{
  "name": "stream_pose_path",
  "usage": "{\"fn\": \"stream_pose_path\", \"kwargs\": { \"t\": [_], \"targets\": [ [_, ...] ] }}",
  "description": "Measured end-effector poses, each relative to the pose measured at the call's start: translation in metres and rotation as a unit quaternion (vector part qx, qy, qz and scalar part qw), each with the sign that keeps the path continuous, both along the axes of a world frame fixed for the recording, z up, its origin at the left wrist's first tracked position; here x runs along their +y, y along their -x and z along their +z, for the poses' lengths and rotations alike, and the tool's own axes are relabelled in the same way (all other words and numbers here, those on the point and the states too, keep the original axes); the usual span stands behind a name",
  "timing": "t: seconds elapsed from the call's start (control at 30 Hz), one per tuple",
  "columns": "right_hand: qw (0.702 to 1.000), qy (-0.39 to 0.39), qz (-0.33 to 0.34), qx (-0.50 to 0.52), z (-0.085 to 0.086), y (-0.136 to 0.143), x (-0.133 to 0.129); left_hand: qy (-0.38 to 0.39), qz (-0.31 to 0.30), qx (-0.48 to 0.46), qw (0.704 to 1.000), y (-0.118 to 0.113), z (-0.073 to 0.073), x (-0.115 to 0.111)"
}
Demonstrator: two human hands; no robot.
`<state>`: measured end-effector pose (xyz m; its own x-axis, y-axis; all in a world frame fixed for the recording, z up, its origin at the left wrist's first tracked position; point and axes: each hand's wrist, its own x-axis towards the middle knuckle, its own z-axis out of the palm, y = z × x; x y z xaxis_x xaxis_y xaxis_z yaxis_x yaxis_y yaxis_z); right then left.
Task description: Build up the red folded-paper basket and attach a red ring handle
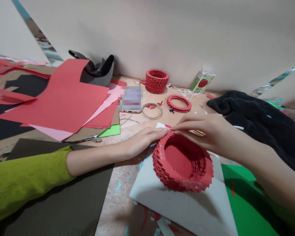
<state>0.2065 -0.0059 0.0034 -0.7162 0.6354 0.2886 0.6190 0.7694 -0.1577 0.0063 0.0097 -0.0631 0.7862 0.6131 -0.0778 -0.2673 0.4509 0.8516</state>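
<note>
A round bowl (179, 188) built of folded red paper pieces rests on a white sheet of board (186, 209); its red inside bottom shows. Shiny clear patches that look like tape or glue lie on its rim. My left hand (145, 141) reaches in from the left, its thumb and fingers closed together at the far rim. From the right, my right hand (206, 129) meets it there, fingertips pinched on the same spot of the rim. What lies exactly between the fingertips is hard to make out.
Behind stand a red folded-paper cylinder (157, 85), a red paper ring (179, 103), a metal-looking ring (152, 111), a phone (131, 98) and a drink carton (203, 82). Red sheets (64, 101) and a cap (100, 70) lie left; black cloth (250, 114) and green sheet (245, 193) right.
</note>
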Motion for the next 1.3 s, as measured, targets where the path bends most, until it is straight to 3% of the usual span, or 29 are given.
{"fn": "stream_pose_path", "kwargs": {
  "t": [0.33,0.6,1.0,1.3],
  "targets": [
    [0.994,-0.101,-0.023,-0.038,-0.004,0.007,-0.004,-0.004,-0.002,-0.01,1.0,0.0,-0.001,0.001],
    [0.999,0.02,-0.043,0.001,0.004,0.001,-0.006,0.004,-0.003,-0.005,1.0,0.0,-0.002,0.0],
    [0.991,-0.065,-0.099,-0.061,0.0,0.012,-0.014,-0.009,-0.005,-0.009,1.0,0.0,-0.001,0.0],
    [0.993,-0.06,-0.096,-0.032,0.005,0.011,-0.018,-0.029,-0.012,-0.01,0.999,0.0,-0.003,0.002]
  ]
}}
